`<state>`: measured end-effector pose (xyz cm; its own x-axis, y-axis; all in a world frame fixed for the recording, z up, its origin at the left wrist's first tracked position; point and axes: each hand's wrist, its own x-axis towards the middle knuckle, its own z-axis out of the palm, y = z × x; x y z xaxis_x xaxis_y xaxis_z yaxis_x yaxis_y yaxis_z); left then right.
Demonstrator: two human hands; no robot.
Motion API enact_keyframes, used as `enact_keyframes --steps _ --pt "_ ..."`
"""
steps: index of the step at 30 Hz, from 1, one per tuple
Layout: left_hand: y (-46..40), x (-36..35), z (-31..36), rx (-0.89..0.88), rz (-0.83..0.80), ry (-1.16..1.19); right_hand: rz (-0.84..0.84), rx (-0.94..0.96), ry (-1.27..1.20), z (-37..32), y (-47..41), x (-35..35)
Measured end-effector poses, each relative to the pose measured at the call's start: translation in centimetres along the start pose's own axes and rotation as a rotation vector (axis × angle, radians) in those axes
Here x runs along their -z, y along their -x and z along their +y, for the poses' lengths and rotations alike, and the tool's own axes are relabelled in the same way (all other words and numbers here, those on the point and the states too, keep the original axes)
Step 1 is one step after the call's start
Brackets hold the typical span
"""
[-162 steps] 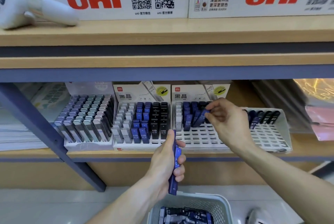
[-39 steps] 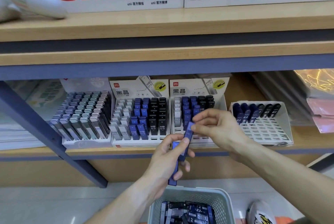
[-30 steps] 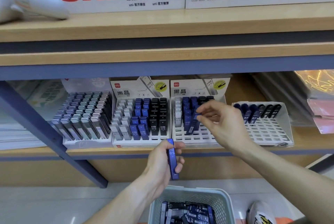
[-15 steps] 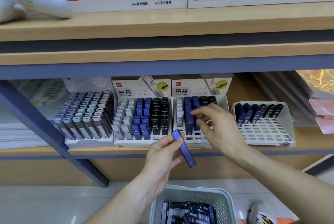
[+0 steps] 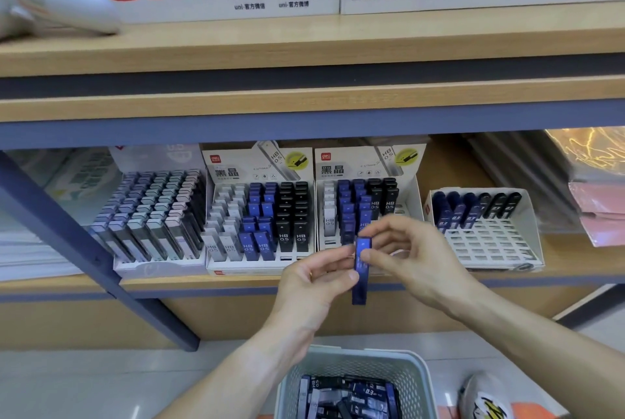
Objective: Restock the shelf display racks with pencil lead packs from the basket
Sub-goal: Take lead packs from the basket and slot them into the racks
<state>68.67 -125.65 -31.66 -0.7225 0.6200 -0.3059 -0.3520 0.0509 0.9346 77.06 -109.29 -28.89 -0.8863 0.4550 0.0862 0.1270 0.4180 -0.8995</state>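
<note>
Half a second back my right hand was up at the rack seating a pack; now it has dropped to meet my left hand (image 5: 316, 278) in front of the shelf edge. Between them stands one blue lead pack (image 5: 361, 271), upright. My left thumb and fingers pinch its middle, and my right hand (image 5: 411, 258) pinches its top end between thumb and forefinger, the other fingers loosely curled.

I read this as a handover: left feeds, right places. Next the left must let go so the right can carry the pack up to the second rack (image 5: 367, 212), just behind the hands. Its blue columns are filled at the back and its front slots sit empty. The pack needs to go in upright, label forward, into the nearest free blue slot, without nudging the neighbours.

Left of it, the first rack (image 5: 258, 215) looks nearly full. The right tray (image 5: 487, 236) holds only a back row. The basket (image 5: 355, 381) below has many packs left, so plenty of work remains.
</note>
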Motion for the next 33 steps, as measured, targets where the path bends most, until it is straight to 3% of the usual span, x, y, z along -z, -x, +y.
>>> enact_keyframes --steps 3,6,14,29,33 --pt "-0.3 0.0 0.2 -0.030 0.020 -0.050 0.220 0.105 0.080 0.2 -0.7 0.9" --pt "-0.7 0.3 0.0 -0.030 0.051 -0.094 0.286 0.220 0.190 0.4 -1.0 1.3" --pt "-1.0 0.4 -0.7 0.048 0.023 -0.177 0.223 0.281 0.315 1.4 -1.5 0.6" --pt "-0.4 0.8 -0.5 0.032 -0.044 -0.298 0.200 0.240 0.435 2.1 -1.4 0.2" --pt "0.3 1.4 -0.8 0.023 -0.073 -0.355 0.113 0.225 0.454 1.8 1.0 -0.3"
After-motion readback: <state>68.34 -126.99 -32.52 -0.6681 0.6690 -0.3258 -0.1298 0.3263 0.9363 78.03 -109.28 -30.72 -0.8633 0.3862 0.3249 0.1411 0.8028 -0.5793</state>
